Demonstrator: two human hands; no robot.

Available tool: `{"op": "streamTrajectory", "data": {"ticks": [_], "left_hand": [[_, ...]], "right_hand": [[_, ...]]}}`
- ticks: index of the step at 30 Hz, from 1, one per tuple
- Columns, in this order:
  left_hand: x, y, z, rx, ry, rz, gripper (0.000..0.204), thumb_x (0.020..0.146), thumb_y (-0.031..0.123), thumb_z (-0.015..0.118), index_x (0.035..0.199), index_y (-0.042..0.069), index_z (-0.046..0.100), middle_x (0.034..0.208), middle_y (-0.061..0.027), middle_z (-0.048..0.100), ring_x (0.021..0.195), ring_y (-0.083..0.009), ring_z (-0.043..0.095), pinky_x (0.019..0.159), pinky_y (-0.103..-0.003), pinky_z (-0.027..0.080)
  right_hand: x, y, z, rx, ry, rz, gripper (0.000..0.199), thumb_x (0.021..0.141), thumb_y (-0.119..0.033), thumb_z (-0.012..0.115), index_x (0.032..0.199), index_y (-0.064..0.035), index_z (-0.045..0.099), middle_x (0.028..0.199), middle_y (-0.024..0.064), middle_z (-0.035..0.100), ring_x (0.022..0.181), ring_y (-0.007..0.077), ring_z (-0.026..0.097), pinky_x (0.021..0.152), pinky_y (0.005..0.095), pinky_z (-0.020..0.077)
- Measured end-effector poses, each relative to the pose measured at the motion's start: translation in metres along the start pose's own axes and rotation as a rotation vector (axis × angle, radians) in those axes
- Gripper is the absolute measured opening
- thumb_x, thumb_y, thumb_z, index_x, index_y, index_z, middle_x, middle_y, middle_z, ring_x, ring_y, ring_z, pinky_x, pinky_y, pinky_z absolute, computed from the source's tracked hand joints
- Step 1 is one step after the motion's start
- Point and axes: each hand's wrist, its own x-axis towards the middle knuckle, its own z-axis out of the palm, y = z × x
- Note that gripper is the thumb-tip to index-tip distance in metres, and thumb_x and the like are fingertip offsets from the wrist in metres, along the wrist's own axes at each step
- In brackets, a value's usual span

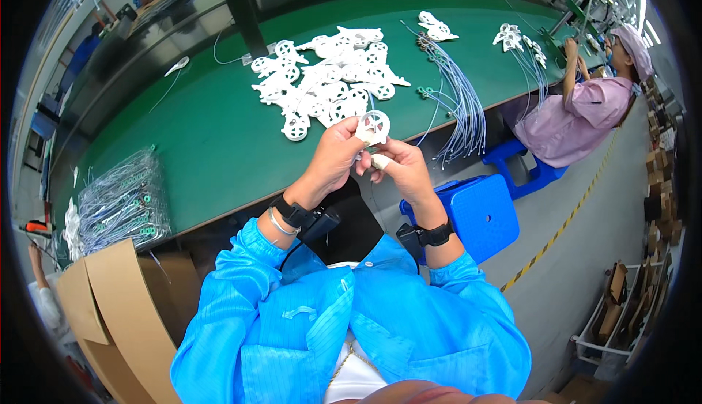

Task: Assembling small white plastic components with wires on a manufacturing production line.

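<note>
My left hand (335, 157) grips a white plastic part with a round spoked ring (374, 126), held up in front of me at the table's near edge. Close beside it, my right hand (404, 172) has its fingers closed just under the part; what they pinch is hidden. A pale cover wraps the tip of my right thumb. Just beyond my hands, a large heap of similar white plastic parts (322, 75) lies on the green tabletop (219, 122).
A bundle of pale cables (461, 104) hangs over the edge to the right. Bagged cables (124, 195) lie at left, above a cardboard box (121, 309). A blue stool (486, 214) stands at right. Further right, a person in pink (578, 119) works at the same table.
</note>
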Motion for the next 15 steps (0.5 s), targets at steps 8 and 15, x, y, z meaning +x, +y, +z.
{"op": "streamTrajectory", "data": {"ticks": [8,15], "left_hand": [[-0.001,-0.009,-0.001,-0.016,-0.058,-0.087,0.017,0.09,0.014,0.055,0.099,-0.001,0.056,0.07,-0.0031,0.06,0.045,-0.0045,0.053,0.036,-0.017,0.041],[0.005,0.028,0.012,-0.059,-0.045,0.013,0.022,0.086,0.004,0.048,0.105,-0.005,0.054,0.089,-0.0147,0.065,0.044,-0.0064,0.05,0.036,-0.018,0.037]], "right_hand": [[0.002,0.004,-0.003,0.198,0.044,0.11,0.018,0.088,-0.012,0.058,0.097,0.0027,0.062,0.069,0.0062,0.063,0.051,0.0087,0.057,0.045,0.0185,0.0466],[-0.015,0.029,-0.017,-0.932,-0.009,-0.127,0.015,0.08,-0.018,0.059,0.078,-0.0039,0.065,0.061,0.0156,0.059,0.055,0.0307,0.058,0.054,0.0399,0.0468]]}}
